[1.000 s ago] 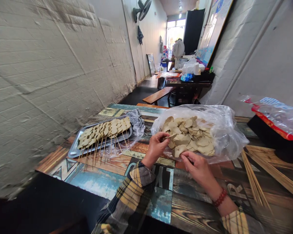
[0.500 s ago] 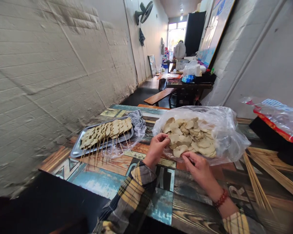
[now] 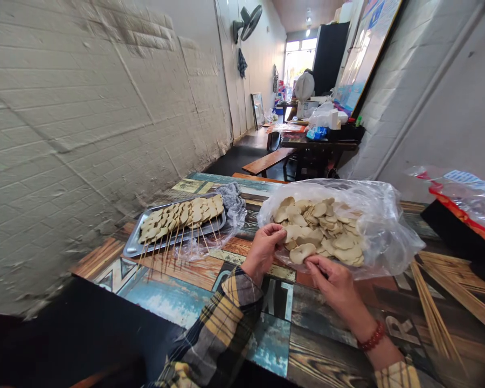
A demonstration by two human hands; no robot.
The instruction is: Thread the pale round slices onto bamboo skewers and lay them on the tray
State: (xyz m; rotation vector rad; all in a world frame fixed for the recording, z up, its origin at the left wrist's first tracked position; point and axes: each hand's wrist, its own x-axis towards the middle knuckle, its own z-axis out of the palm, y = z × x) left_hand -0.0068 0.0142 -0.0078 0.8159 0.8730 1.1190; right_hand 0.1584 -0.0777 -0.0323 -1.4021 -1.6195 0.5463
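An open clear plastic bag [image 3: 388,215] lies on the table, full of thin, flat, beige slices [image 3: 345,241]. At its near edge my right hand [image 3: 333,280] pinches the rim of one beige slice [image 3: 302,253] between thumb and fingers. My left hand [image 3: 264,248] is closed in a pinch at the left side of the pile, on the edge of another slice [image 3: 293,233]. To the left, a metal tray [image 3: 131,248] carries rows of similar slices threaded on skewers [image 3: 167,245], whose bare ends stick out over the tray's near rim.
Loose bamboo skewers [image 3: 436,312] lie on the right of the patterned table [image 3: 210,280]. A dark box with red-edged plastic packaging [image 3: 464,210] stands beyond them. Crumpled plastic [image 3: 232,202] touches the tray. Behind are a bench [image 3: 269,160] and another cluttered table [image 3: 319,143].
The view has shifted slightly, so everything sits a little further right. Both hands keep their pinch at the slices, with hardly any movement relative to the bag.
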